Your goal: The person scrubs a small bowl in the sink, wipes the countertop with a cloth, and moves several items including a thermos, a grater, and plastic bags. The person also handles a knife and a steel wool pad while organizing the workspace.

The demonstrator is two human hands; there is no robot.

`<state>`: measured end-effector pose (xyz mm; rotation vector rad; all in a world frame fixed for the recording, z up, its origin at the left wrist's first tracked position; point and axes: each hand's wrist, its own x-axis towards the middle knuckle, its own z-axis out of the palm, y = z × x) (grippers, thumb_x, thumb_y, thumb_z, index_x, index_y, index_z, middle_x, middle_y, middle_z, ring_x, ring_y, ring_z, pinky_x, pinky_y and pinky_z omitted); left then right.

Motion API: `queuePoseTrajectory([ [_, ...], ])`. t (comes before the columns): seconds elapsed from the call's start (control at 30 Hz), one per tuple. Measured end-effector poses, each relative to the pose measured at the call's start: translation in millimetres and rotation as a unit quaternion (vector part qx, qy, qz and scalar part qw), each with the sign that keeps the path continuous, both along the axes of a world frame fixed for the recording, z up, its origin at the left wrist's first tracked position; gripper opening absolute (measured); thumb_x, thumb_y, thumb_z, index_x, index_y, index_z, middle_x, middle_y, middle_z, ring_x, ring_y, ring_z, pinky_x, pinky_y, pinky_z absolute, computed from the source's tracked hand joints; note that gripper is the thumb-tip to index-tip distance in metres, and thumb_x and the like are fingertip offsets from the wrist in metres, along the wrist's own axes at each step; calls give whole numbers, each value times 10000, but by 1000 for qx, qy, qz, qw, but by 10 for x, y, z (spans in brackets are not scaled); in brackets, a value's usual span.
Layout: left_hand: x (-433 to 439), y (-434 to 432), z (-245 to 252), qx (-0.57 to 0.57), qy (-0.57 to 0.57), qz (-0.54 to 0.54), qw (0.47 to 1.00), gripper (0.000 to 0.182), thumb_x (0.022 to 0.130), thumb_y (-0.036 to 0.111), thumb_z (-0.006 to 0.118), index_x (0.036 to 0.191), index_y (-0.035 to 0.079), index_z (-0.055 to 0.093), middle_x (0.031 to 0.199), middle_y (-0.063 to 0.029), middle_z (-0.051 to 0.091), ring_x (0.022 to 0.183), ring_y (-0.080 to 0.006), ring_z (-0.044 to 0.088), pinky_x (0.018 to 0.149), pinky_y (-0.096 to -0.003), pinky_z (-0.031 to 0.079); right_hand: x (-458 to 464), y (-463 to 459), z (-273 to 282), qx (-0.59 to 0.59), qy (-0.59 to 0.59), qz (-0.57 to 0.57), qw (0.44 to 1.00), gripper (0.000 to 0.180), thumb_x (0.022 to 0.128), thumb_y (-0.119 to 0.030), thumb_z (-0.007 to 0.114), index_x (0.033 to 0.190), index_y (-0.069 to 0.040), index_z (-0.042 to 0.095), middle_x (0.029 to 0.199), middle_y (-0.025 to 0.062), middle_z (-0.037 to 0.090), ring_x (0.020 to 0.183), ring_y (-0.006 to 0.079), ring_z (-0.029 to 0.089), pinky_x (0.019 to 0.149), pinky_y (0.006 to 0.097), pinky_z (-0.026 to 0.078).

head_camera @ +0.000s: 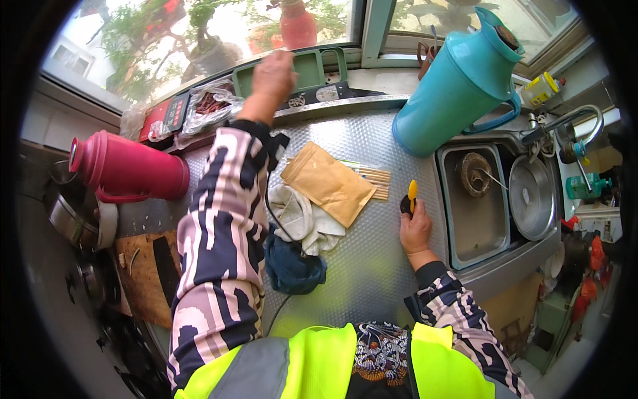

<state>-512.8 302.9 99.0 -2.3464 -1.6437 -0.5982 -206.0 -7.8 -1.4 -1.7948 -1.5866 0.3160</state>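
My left hand [273, 77] reaches to the window ledge, over a green plastic tray [310, 70]. Its fingers are curled, and whether anything is inside them is hidden. On the right, close to the sink's edge, my right hand [416, 230] grips a small yellow-and-black object [412, 191]; what kind it is cannot be made out. Between my arms, a brown kraft paper pouch [329, 183] lies partly over several wooden chopsticks [380, 183]. The pouch also overlaps a whitish cloth [319, 230], and a dark blue cloth [294, 267] is bunched just below that.
A tall teal thermos [453, 90] stands beside the sink [471, 214], with a metal basin [532, 197] at its right. To the left are a pink thermos [134, 167], a red-and-black kitchen scale [164, 117], a plastic bag [212, 107] of reddish food and a wooden cutting board [142, 279].
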Motion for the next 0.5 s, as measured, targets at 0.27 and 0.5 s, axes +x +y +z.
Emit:
queuePoseTrajectory([
  [0.27, -281, 359, -26, -80, 85, 136, 984, 339, 780, 220, 680, 1093, 139, 578, 1100, -117, 581, 1071, -314, 553, 873, -437, 463, -12, -19, 16, -26, -26, 4, 999, 373, 706, -41, 699, 1024, -41, 504, 836, 199, 616, 776, 412, 600, 665, 471, 481],
  [0.5, -368, 477, 57, -113, 104, 139, 978, 299, 776, 210, 684, 1061, 160, 608, 1170, -113, 558, 1112, -326, 550, 886, -444, 474, -22, -22, 21, -20, -25, 5, 999, 374, 721, -46, 692, 1043, -42, 501, 861, 200, 622, 801, 416, 603, 680, 472, 485],
])
